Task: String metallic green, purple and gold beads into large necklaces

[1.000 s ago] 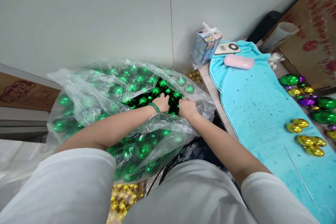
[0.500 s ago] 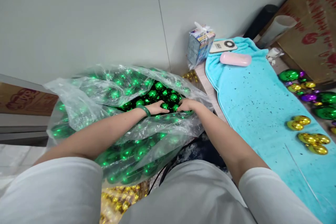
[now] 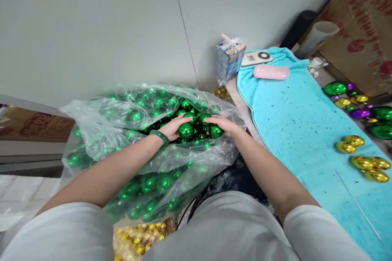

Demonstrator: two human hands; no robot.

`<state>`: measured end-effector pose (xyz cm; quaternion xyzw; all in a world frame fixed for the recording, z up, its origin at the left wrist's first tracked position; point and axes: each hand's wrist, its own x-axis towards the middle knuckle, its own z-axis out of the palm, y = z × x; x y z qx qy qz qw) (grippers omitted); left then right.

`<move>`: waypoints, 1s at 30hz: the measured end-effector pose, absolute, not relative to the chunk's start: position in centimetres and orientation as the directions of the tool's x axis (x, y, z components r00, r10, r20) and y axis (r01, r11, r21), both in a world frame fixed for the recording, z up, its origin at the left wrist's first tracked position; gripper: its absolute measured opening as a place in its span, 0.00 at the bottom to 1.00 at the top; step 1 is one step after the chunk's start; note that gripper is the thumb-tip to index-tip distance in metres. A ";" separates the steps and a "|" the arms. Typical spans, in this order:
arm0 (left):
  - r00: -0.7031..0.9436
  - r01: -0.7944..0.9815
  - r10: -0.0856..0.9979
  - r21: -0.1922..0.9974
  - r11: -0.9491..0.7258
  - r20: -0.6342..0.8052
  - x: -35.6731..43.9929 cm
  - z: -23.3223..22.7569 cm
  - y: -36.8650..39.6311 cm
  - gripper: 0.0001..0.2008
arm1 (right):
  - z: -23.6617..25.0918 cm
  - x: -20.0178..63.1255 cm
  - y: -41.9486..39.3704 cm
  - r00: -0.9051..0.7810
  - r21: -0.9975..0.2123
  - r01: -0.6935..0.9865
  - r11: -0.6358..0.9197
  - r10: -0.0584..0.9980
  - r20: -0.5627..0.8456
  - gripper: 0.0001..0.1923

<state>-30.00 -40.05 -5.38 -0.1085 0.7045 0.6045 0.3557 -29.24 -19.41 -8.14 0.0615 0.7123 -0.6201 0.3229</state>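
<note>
Both hands are inside the mouth of a large, crinkled clear plastic bag (image 3: 101, 130) packed with small glossy green ball ornaments (image 3: 153, 181). The left hand (image 3: 174, 127), a smooth green bangle (image 3: 159, 137) on its wrist, curls its fingers around one shiny green ball (image 3: 185, 130) and cups it from the left. The right hand (image 3: 223, 124) lies palm down with fingers loosely spread over a neighbouring green ball (image 3: 216, 131), touching it; whether it grips it cannot be told. The two balls sit at the top of the heap, between the hands. To the right, a fluffy turquoise towel (image 3: 294, 126) covers the worktop, with mirror-bright gold balls (image 3: 364, 159) on it. Below the bag lies a second bag of small gold balls (image 3: 141, 240).
</note>
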 end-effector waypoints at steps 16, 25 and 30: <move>-0.546 0.430 0.825 0.796 0.425 -0.145 -31.2 -0.1 -7.9 0.30 | -3.1 -17.0 4.2 -0.558 -0.435 0.729 0.528 0.827 0.068 0.32; -0.511 0.560 0.819 0.623 0.546 -0.259 -29.8 -3.0 2.8 0.36 | -4.8 -16.8 6.7 -0.523 -0.364 0.768 0.527 0.844 0.118 0.31; -0.514 0.650 0.853 0.609 0.454 -0.087 -33.5 2.5 -5.6 0.29 | -3.9 -14.4 8.1 -0.562 -0.466 0.636 0.615 0.783 0.265 0.26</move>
